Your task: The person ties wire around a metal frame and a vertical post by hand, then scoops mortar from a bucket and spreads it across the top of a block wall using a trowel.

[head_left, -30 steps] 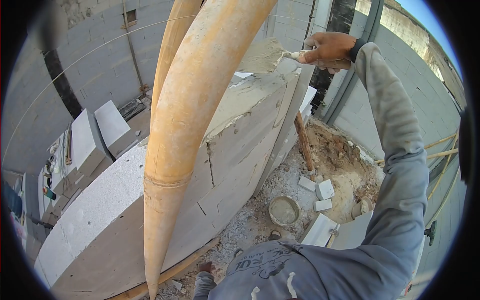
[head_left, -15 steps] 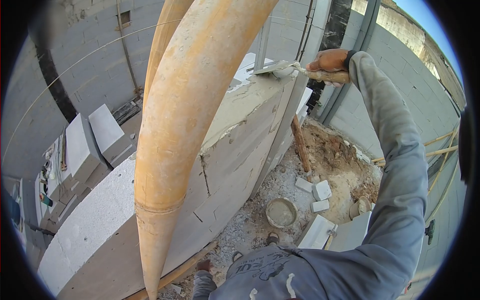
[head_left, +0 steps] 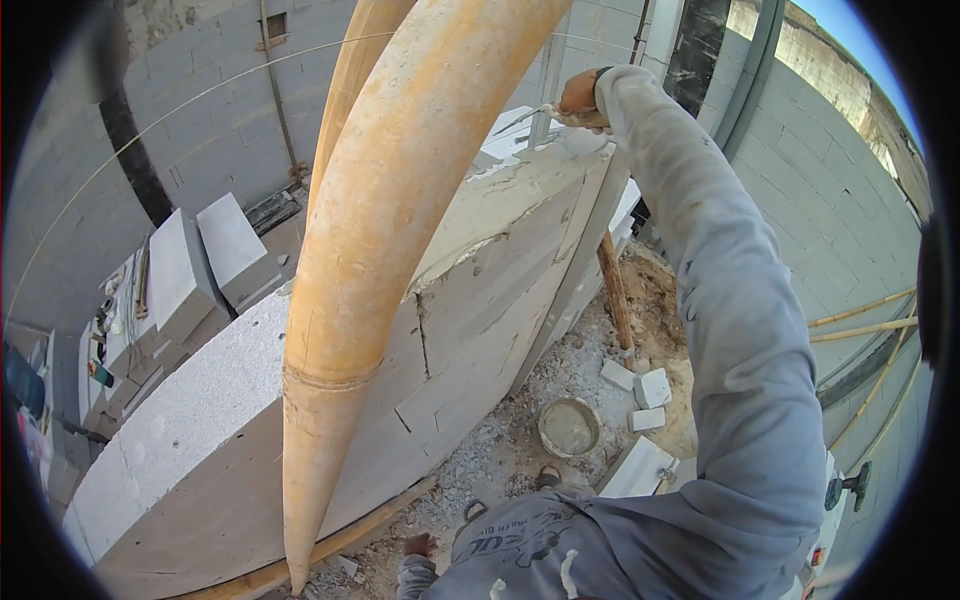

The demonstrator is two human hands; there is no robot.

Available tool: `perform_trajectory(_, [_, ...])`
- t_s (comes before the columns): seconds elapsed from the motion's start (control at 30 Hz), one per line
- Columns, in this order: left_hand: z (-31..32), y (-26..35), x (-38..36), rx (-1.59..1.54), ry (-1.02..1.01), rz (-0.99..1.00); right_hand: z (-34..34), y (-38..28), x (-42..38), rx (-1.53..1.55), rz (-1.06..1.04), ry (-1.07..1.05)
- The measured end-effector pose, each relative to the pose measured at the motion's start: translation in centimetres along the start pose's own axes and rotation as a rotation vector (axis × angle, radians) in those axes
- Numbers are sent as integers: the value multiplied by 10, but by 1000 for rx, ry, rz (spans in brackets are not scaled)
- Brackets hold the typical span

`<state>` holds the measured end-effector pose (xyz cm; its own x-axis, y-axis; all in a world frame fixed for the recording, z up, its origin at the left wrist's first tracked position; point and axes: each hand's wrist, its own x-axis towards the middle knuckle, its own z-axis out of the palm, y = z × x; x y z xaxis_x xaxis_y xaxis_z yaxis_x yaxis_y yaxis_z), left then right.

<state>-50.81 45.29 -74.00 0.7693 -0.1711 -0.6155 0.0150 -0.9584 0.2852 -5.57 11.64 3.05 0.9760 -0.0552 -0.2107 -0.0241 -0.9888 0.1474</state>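
My right hand (head_left: 580, 93) is closed around the handle of a trowel (head_left: 526, 120), out over the far end of a block wall (head_left: 480, 310). The blade is tilted and seen nearly edge-on, just above the wall top. Wet grey mortar (head_left: 490, 215) coats that top surface. Low at the bottom, my left hand (head_left: 420, 545) hangs beside my body near the wall's side; it is small and its fingers are not clear. A thick bamboo pole (head_left: 370, 230) crosses in front of the wall and hides part of its top.
A bucket (head_left: 569, 428) with grey contents stands on the rubble floor by my feet. Small white block pieces (head_left: 652, 388) lie beyond it, near a wooden prop (head_left: 615, 290). Large blocks (head_left: 185, 270) are stacked on the left. A metal post (head_left: 570, 270) stands along the wall's end.
My right hand and the trowel have moved left and slightly up, and the blade has turned from flatter to more edge-on. The view has shifted slightly; my left hand stays low.
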Motion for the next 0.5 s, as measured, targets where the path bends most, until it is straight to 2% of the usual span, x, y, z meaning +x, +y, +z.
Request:
perform_trajectory(0.07, [11,-7,-11,11,-203,-22,-2,5,-2,91,-5,80])
perform_trajectory(0.2, [16,-16,-20,23,-272,-51,7,31,-22,298,-49,131])
perform_trajectory(0.23, [15,-17,-14,-341,-266,-185,12,38,-34,302,-35,123])
perform_trajectory(0.3, [14,-22,2,-1069,-234,-472,36,56,-61,320,-57,313])
perform_trajectory(0.33, [17,-27,9,-1430,-203,-627,51,76,-64,365,-115,309])
perform_trajectory(0.4, [22,-47,43,-1321,-237,-282,85,110,-84,491,-178,291])
perform_trajectory(0.43, [-49,8,14,-1286,-31,-518,107,118,-107,578,-176,272])
perform_trajectory(0.47, [-40,-4,34,-1314,-10,-450,132,129,-125,736,-207,230])
perform_trajectory(0.5, [-57,-1,34,-1036,55,-169,158,141,-141,900,-228,189])
